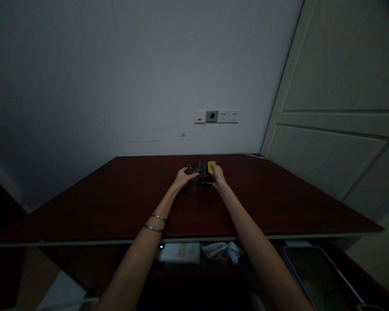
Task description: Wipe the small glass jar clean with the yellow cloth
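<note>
Over the far middle of the dark red table (123, 203), both my hands are close together. My left hand (183, 176) is closed round a small, glossy dark brown item (193, 167), its thumb stretched along the near side. In my right hand (218, 175) is a black and yellow object (207, 174), gripped at its right side with the thumb on the yellow part. The two items meet or overlap between the hands; I cannot tell whether they are joined. Dim light and distance hide what kind of things they are.
Behind the table rises a pale wall with a row of sockets (228, 116) and a switch (212, 116). A panelled door (330, 116) stands at the right. Below the table's front edge are a white box (180, 253), crumpled packets (218, 250) and a dark framed panel (320, 276).
</note>
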The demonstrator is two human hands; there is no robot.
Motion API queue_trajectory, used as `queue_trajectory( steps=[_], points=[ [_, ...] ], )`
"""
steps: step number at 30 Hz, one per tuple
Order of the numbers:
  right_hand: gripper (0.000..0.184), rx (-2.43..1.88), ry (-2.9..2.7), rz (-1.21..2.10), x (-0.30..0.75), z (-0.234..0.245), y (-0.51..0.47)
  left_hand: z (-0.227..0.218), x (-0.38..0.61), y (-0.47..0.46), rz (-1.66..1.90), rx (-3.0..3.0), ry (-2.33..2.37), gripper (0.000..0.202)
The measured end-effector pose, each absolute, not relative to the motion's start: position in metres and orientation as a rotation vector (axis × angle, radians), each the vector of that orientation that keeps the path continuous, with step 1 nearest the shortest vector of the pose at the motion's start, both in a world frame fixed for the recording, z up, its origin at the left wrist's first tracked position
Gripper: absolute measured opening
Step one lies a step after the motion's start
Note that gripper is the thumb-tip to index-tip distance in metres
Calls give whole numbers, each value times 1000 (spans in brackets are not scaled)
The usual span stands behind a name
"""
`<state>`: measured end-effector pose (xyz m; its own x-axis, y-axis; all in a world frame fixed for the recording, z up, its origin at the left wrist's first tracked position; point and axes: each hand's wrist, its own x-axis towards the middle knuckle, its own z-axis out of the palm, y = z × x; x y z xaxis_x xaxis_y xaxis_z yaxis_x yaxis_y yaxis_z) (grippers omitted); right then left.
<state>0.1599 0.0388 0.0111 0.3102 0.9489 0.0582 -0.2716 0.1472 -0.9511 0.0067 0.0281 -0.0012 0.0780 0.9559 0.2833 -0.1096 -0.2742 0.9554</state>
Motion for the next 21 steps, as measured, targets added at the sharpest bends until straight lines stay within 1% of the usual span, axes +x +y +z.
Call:
queue_trajectory(
  steps=[8,15,21],
  points=[
    [18,-953,-806,965,163,15,39,-1,8,27,1342,1482,906,52],
    [32,-939,-913,861,159,15,38,-3,7,30,1336,1418,848,55],
    [35,-890,-997,842,156,15,34,-3,7,27,1311,1406,786,53]
  ],
)
